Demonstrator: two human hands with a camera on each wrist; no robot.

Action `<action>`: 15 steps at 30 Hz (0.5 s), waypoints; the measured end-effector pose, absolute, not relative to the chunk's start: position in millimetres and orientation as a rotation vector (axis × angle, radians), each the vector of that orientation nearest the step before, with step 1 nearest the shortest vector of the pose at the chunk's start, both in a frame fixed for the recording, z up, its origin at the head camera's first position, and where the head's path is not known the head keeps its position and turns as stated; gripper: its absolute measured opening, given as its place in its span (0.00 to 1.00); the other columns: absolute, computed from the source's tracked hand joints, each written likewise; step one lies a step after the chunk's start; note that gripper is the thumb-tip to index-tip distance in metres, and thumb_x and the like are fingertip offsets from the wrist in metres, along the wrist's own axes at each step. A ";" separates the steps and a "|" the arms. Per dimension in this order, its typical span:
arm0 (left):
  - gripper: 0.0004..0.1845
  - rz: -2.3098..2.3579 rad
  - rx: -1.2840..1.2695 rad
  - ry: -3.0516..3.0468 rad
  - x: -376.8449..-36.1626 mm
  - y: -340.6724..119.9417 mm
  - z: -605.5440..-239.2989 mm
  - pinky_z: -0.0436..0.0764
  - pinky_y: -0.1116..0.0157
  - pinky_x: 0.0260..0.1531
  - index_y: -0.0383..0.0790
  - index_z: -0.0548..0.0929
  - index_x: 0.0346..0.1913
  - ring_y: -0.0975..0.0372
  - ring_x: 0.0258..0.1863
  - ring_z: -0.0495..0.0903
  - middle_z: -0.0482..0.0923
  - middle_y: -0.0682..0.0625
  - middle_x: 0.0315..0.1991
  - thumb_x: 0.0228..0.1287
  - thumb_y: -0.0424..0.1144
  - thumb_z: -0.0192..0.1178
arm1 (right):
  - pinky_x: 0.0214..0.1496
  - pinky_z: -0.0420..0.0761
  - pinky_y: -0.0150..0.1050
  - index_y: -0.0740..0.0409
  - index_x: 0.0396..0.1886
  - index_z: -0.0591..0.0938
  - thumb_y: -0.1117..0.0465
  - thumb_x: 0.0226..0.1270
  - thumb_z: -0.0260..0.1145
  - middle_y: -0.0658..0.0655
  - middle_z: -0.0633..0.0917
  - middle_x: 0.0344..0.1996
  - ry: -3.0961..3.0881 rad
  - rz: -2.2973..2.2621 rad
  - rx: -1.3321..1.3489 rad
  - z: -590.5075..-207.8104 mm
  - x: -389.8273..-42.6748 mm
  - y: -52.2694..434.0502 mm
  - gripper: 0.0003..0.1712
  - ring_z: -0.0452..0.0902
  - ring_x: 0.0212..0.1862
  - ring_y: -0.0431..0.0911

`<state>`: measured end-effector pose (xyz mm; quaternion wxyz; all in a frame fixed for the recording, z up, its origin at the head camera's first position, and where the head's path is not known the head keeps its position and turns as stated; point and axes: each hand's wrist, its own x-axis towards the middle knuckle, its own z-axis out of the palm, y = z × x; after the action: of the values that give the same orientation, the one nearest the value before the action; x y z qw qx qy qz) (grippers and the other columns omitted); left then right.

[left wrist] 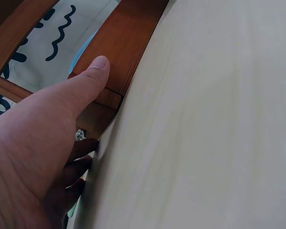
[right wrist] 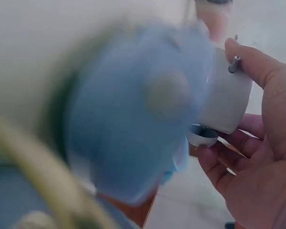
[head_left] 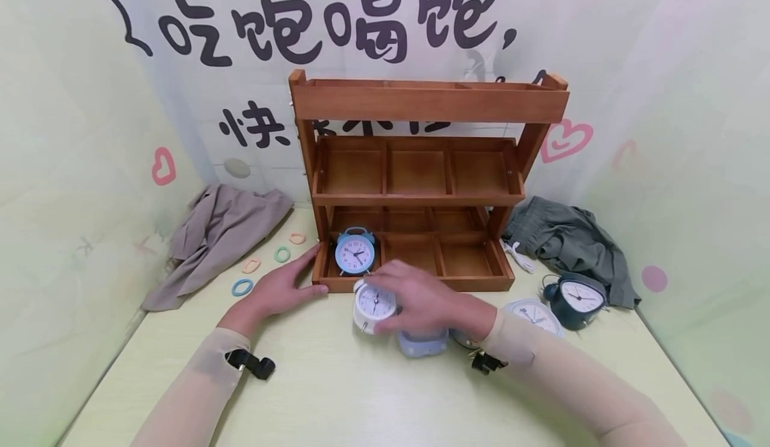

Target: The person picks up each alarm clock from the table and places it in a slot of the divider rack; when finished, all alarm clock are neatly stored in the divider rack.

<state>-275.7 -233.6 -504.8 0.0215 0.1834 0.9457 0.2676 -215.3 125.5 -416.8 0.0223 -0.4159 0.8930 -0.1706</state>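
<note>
Pale green tabletop (head_left: 337, 393) fronts a brown wooden three-tier shelf (head_left: 421, 186). Right hand (head_left: 430, 303) curls round a small white twin-bell alarm clock (head_left: 374, 305), probably light, rigid, glass-fronted; best held by its body. Left hand (head_left: 283, 286), fingers straight, braces the shelf's corner at nine o'clock. Open compartments lie at twelve.

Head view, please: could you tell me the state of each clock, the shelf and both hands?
White clock: on the table, gripped by the right hand.
Light blue clock: upright in the shelf's bottom-left compartment.
Dark clock: standing on the table, untouched.
Wooden shelf: upright, other compartments empty.
Left hand: flat against the shelf's lower left corner.
</note>
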 end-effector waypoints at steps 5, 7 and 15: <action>0.58 0.832 0.574 2.934 -276.2 -234.2 -504.4 0.73 0.33 0.73 0.74 0.49 0.91 0.37 0.78 0.73 0.66 0.43 0.85 0.65 0.82 0.63 | 0.67 0.84 0.47 0.54 0.82 0.77 0.36 0.64 0.84 0.53 0.81 0.71 2.858 -0.576 -1.261 -397.2 -241.4 140.6 0.53 0.74 0.70 0.47; 0.58 0.831 0.571 2.931 -276.2 -234.2 -504.8 0.73 0.33 0.73 0.75 0.48 0.91 0.37 0.78 0.73 0.66 0.43 0.85 0.65 0.82 0.63 | 0.66 0.84 0.47 0.55 0.82 0.78 0.36 0.64 0.84 0.54 0.81 0.70 2.894 -0.554 -1.250 -392.9 -252.8 147.8 0.53 0.75 0.69 0.48; 0.58 0.843 0.579 2.922 -275.8 -233.6 -504.2 0.73 0.32 0.73 0.74 0.48 0.92 0.37 0.78 0.72 0.65 0.43 0.86 0.65 0.82 0.64 | 0.72 0.81 0.54 0.55 0.80 0.79 0.35 0.64 0.84 0.57 0.82 0.70 2.989 -0.411 -1.139 -399.8 -293.5 170.3 0.51 0.76 0.70 0.53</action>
<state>-275.8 -233.6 -504.2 0.0229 0.1869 0.9436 0.2722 -293.5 170.3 -399.8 -0.0419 -0.3528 0.9260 -0.1274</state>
